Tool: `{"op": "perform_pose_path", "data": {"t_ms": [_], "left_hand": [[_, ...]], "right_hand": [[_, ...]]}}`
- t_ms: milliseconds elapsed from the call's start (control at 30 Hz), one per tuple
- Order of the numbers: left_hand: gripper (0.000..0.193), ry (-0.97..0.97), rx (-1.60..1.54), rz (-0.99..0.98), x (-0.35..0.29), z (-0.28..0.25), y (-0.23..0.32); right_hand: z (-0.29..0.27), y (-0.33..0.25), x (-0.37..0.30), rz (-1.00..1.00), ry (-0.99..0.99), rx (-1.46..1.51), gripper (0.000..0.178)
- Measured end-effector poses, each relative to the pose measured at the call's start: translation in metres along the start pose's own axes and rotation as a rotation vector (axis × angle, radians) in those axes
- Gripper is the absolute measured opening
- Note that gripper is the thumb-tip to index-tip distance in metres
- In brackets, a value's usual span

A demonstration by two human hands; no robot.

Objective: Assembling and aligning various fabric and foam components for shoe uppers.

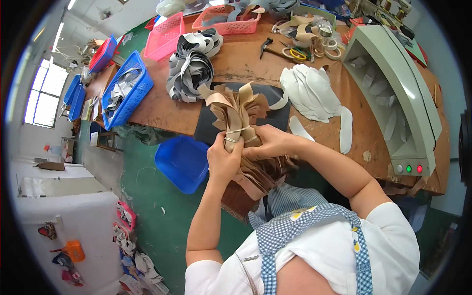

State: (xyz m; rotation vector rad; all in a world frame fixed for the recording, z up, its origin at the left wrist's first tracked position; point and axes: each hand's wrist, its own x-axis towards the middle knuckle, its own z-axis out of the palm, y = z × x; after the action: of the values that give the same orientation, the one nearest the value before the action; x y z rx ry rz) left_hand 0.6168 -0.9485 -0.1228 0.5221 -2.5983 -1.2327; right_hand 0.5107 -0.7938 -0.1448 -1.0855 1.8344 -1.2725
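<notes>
A thick bundle of tan and brown leather-like strips (231, 108) is held upright at the table's near edge, its ends fanning out above and below. A pale band (238, 131) is wrapped round its middle. My left hand (225, 160) grips the bundle from the left, just under the band. From the right, my right hand (270, 141) closes round it, thumb and fingers near the band. Beneath the bundle's top lies a dark board (209, 129). White cut pieces (309, 93) are heaped to the right of my hands.
Rolled grey strips (191, 73) lie behind on the left. A blue tub (182, 164) stands below the table's edge. At right is a long grey machine (408, 98) with lit buttons. A hammer (265, 47), scissors (295, 53) and pink baskets (164, 37) sit further back.
</notes>
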Motion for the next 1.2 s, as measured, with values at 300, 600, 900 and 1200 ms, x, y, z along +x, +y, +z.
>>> {"op": "perform_pose_path", "data": {"t_ms": [300, 600, 900, 1200], "left_hand": [[0.045, 0.033, 0.279, 0.257, 0.003, -0.018, 0.019], [0.040, -0.028, 0.318, 0.318, -0.015, -0.115, 0.053], [0.041, 0.650, 0.120, 0.002, -0.026, -0.330, -0.033], [0.051, 0.884, -0.119, 0.126, 0.100, -0.433, -0.137]], "right_hand": [[-0.034, -0.016, -0.013, 0.127, -0.021, -0.255, 0.046], [-0.101, -0.047, -0.049, 0.094, -0.360, -0.370, 0.035], [-0.208, 0.016, -0.118, 0.019, 0.011, 0.603, 0.055], [-0.263, -0.078, -0.002, -0.226, 1.307, 0.713, 0.034]]}}
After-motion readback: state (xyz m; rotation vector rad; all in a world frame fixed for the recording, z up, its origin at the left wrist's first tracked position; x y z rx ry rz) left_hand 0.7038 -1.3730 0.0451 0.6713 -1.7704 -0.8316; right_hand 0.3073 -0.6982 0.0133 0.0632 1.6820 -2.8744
